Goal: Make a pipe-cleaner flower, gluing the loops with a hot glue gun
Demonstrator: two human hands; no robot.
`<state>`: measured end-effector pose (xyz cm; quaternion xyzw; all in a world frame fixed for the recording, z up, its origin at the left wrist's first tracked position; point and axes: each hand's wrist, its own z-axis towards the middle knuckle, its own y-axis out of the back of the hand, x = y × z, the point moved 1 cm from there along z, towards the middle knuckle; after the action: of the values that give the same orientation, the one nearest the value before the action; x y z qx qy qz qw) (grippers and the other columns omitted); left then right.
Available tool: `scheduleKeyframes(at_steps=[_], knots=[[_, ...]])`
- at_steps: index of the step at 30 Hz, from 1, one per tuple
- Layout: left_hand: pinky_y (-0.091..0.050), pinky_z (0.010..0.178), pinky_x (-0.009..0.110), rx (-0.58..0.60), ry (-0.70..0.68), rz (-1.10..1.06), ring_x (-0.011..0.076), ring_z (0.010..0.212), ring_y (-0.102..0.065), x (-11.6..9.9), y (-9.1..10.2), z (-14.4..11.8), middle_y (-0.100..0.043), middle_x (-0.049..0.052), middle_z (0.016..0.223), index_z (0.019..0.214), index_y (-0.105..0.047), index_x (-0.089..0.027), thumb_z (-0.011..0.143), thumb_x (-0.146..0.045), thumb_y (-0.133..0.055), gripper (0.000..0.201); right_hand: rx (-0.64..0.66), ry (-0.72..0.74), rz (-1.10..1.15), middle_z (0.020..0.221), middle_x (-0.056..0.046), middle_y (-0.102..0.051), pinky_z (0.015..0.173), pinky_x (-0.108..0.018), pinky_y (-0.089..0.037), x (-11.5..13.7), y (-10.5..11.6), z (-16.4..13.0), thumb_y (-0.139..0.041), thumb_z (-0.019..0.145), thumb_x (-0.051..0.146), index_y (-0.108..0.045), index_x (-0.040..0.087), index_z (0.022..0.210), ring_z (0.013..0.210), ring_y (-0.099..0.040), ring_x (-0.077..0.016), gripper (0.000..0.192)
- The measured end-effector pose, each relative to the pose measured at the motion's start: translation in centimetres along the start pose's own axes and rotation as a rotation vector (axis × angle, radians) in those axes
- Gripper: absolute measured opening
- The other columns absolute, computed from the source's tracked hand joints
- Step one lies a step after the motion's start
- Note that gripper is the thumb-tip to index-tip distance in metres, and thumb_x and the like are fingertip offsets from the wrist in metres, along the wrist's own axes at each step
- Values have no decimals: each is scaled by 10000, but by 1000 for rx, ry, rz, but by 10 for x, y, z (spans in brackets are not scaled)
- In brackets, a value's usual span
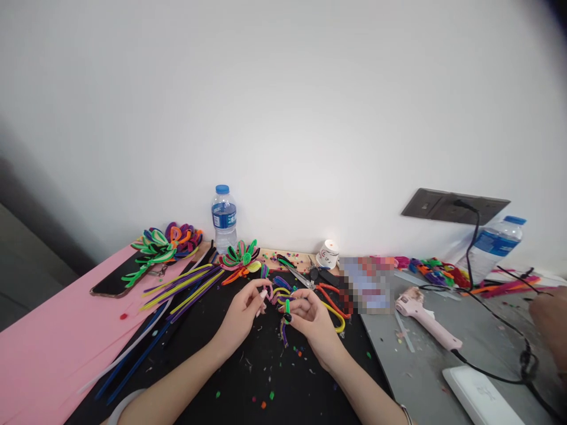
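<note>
My left hand is closed in a pinch over the black mat, at the end of a pink pipe cleaner. Just to its right, my right hand has thumb and fingers pressed together on a green pipe cleaner. Purple and yellow pipe cleaners hang below the right fingertips; whether they join the green one I cannot tell. Behind the hands stands a flower of looped pipe cleaners. Long yellow and purple pipe cleaners lie left of my left hand.
Scissors and red-handled pliers lie behind my right hand. A paper cup and water bottle stand by the wall. Rightward are a pink glue gun, its cable and another person's hand. A phone lies left.
</note>
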<state>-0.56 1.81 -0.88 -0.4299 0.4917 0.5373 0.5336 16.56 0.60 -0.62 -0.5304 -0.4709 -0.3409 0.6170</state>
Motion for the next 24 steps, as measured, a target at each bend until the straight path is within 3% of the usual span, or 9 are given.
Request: scheduleKeyframes(at_steps=[5, 9, 16, 19, 22, 24], knots=[[-452, 549, 266, 27, 105, -163, 105, 449, -457, -2, -3, -1, -399, -82, 497, 1051, -552, -157, 849, -340, -429, 299, -33, 39, -32, 723, 30, -636, 667, -263, -463, 4, 0, 0, -756, 599, 183, -505, 226, 888, 713, -617, -157, 385], [-511, 661, 308, 1, 162, -271, 134, 623, -583, -8, -4, -2, -547, -15, 673, 1029, -564, -153, 836, -360, -463, 300, -63, 59, -52, 724, 21, -628, 631, -268, -462, 6, -1, -1, -749, 604, 186, -494, 222, 890, 680, -604, -155, 385], [-514, 795, 377, -17, 181, -214, 201, 839, -642, -11, -4, -2, -657, 82, 913, 1029, -585, -145, 791, -364, -539, 327, -99, 107, -123, 726, 20, -612, 636, -283, -467, 10, 0, -1, -727, 626, 195, -466, 228, 882, 684, -591, -163, 367], [-525, 728, 350, -22, 178, -182, 185, 732, -643, -10, -3, -1, -665, 48, 775, 962, -611, -136, 765, -355, -572, 296, -110, 162, -192, 729, 23, -601, 653, -287, -470, 11, 0, -2, -708, 639, 172, -460, 229, 893, 680, -587, -158, 360], [-506, 588, 291, 0, 164, -151, 143, 539, -581, -9, -4, -2, -573, -28, 543, 894, -617, -141, 761, -357, -574, 258, -97, 204, -296, 771, 11, -610, 663, -287, -475, 10, -1, -4, -673, 665, 136, -454, 231, 924, 714, -597, -165, 352], [-484, 543, 267, 30, 148, -151, 129, 504, -550, -9, -6, -2, -538, -42, 525, 887, -608, -148, 774, -365, -557, 250, -87, 226, -369, 791, 4, -617, 671, -294, -483, 9, -1, -5, -656, 675, 119, -452, 231, 944, 736, -606, -174, 355]])
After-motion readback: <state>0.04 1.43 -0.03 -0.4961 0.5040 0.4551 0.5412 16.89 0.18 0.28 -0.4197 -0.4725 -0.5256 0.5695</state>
